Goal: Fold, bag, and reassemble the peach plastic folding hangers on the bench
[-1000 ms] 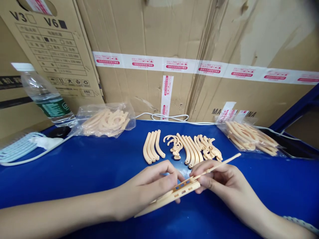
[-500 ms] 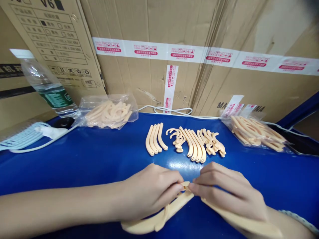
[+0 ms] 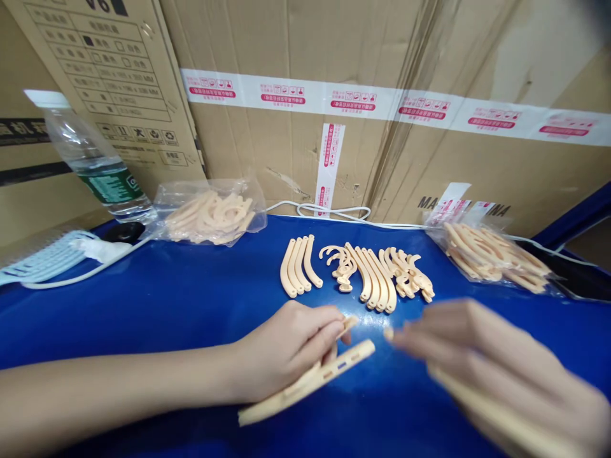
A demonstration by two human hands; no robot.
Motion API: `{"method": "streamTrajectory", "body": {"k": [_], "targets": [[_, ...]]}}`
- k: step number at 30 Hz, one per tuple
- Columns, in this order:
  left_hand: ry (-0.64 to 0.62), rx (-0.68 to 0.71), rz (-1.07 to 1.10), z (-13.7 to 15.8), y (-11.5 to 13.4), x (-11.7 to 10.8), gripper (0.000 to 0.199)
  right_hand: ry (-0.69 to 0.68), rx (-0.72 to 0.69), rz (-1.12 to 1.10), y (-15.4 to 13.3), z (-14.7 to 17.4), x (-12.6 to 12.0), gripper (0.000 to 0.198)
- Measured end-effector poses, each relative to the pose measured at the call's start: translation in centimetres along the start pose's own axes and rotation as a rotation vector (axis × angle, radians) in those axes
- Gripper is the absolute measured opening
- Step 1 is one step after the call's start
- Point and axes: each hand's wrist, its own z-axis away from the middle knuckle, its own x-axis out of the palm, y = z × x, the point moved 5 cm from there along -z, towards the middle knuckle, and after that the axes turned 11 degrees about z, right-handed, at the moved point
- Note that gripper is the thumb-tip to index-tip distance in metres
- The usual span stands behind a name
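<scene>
My left hand (image 3: 286,348) grips a long beige plastic strip (image 3: 305,385) with small slots, low over the blue table (image 3: 167,318). My right hand (image 3: 482,362) is blurred, a short way to the right, and holds a second long beige strip (image 3: 496,416) that runs toward the lower right. The two strips are apart. Just beyond my hands lie rows of curved beige plastic pieces (image 3: 356,270).
Two clear bags of the same beige pieces sit at the back, a left bag (image 3: 210,213) and a right bag (image 3: 491,254). A water bottle (image 3: 93,159), a white cable (image 3: 329,211) and taped cardboard boxes (image 3: 334,95) line the rear. A white ribbed item (image 3: 42,261) lies far left.
The hands, pressed together over the strips half a second ago, have drawn apart. My right hand moved right and toward me with one strip; the left keeps the slotted strip.
</scene>
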Motion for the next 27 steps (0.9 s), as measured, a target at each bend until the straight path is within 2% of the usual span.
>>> {"method": "streamTrajectory", "body": {"k": [1,3,4,6,8,10,13,16,22,24,27], "targets": [[0.005,-0.051,0.177,-0.2,-0.5,-0.1,0.036,0.014,-0.007,0.016,1.1,-0.8,-0.6,0.024],[0.008,-0.077,0.462,-0.5,-1.0,-0.3,0.040,0.013,0.199,0.132,5.1,-2.0,-1.8,0.019],[0.010,-0.061,0.550,-0.7,-1.2,-0.4,0.042,-0.011,0.307,0.167,7.4,-2.3,-2.2,0.028],[0.025,-0.030,0.636,-0.9,-1.2,-0.6,0.037,-0.153,0.463,0.105,11.5,-2.1,-2.3,0.052],[0.060,-0.058,0.675,-1.0,-1.3,-0.8,0.028,-0.296,0.544,0.068,14.5,-1.3,-1.9,0.063],[0.114,-0.119,0.703,-1.0,-1.3,-0.9,0.022,-0.410,0.612,0.022,16.0,-0.4,-1.2,0.069],[0.194,-0.185,0.735,-0.9,-1.1,-1.0,0.020,-0.499,0.688,-0.055,16.3,0.4,-0.1,0.071],[0.238,-0.219,0.767,-0.9,-1.0,-1.0,0.025,-0.551,0.685,-0.066,15.7,0.4,0.4,0.061],[0.235,-0.192,0.831,-0.9,-1.2,-0.9,0.025,-0.627,0.596,0.163,16.1,0.5,0.3,0.035],[0.242,-0.192,0.842,-0.9,-1.4,-0.9,0.024,-0.564,0.569,0.324,16.0,0.2,-0.1,0.032],[0.270,-0.198,0.856,-1.0,-1.6,-1.0,0.023,-0.293,0.412,0.473,12.8,-1.2,-0.8,0.031]]}}
